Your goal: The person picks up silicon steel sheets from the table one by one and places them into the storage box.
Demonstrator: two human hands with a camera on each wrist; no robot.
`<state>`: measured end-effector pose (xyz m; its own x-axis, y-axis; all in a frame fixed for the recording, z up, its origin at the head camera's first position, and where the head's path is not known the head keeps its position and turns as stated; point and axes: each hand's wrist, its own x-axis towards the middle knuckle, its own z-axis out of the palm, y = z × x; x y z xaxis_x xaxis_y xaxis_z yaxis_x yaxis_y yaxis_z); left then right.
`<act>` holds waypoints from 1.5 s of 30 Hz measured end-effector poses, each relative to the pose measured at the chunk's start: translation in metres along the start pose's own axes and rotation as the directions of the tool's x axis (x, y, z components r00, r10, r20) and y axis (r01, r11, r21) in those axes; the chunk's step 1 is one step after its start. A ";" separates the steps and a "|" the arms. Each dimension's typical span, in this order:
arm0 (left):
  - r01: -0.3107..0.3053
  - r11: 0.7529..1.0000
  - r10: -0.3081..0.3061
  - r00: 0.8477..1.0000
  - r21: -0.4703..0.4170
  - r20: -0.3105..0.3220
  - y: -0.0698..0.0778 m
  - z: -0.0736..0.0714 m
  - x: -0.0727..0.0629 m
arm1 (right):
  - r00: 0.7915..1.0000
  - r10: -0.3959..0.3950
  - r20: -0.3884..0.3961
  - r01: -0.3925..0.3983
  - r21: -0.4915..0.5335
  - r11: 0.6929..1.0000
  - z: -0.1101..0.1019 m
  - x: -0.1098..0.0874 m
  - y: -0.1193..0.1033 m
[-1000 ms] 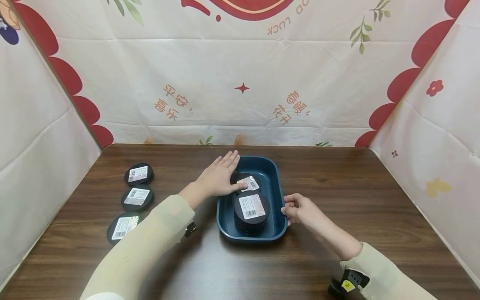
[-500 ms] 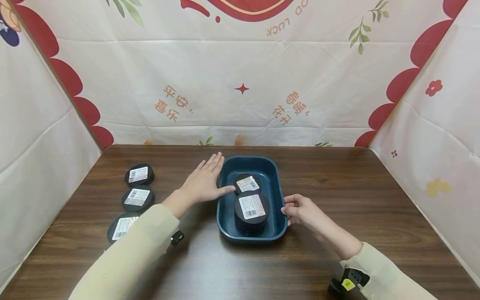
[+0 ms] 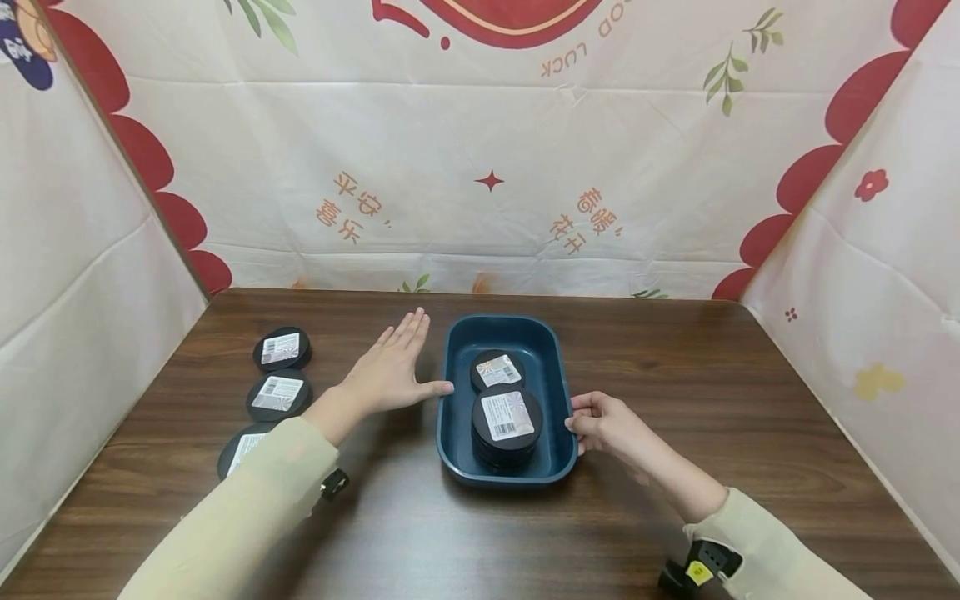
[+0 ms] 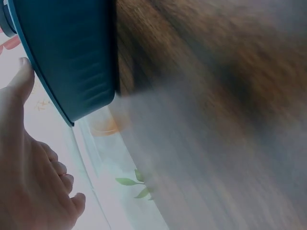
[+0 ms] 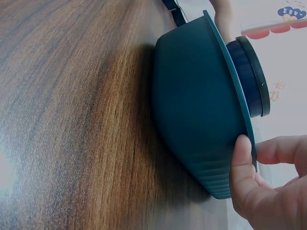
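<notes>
A dark blue tray (image 3: 555, 471) stands mid-table, holding a stack of round black discs (image 3: 507, 421) with a white label on top. Behind that stack a lower black disc (image 3: 498, 369) lies in the same tray. My right hand (image 3: 611, 427) pinches the tray's right rim between thumb and fingers, as the right wrist view also shows on the blue tray wall (image 5: 201, 96). At the left rim my left hand (image 3: 386, 371) is spread with straight fingers; its thumb tip is at the rim, and whether it touches is unclear.
At the left, several labelled black discs stand in a row: a far one (image 3: 282, 348), a middle one (image 3: 279, 395) and a near one (image 3: 238, 450) partly behind my left sleeve. A printed white cloth (image 3: 420, 142) hangs beyond the wooden table (image 3: 660, 358).
My left hand has moved left, from above the small disc inside the tray out to the tray's left rim. The right hand keeps its grip, and the tray stays in place.
</notes>
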<state>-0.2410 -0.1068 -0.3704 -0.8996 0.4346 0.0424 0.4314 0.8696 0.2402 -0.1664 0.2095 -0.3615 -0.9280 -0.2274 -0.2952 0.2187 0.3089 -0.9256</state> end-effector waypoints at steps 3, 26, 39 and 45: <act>0.002 1.000 -0.002 1.000 -0.009 -0.004 -0.003 0.000 -0.004 | 1.000 0.000 0.008 0.000 -0.001 1.000 -0.001 -0.001 0.000; 0.018 0.999 -0.017 0.999 0.041 -0.028 -0.018 0.001 -0.024 | 1.000 -0.005 -0.001 0.005 0.019 1.000 -0.001 -0.001 0.000; -0.015 0.998 0.018 0.999 0.064 -0.044 -0.023 0.004 -0.041 | 1.000 -0.004 -0.001 0.004 0.013 1.000 0.000 0.001 0.002; -0.018 0.997 0.021 0.999 0.071 -0.035 -0.029 0.004 -0.049 | 1.000 -0.005 -0.001 0.005 0.005 1.000 -0.001 0.001 0.003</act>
<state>-0.2085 -0.1521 -0.3837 -0.8923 0.4441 0.0808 0.4513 0.8759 0.1704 -0.1671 0.2112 -0.3641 -0.9294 -0.2281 -0.2901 0.2155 0.3027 -0.9284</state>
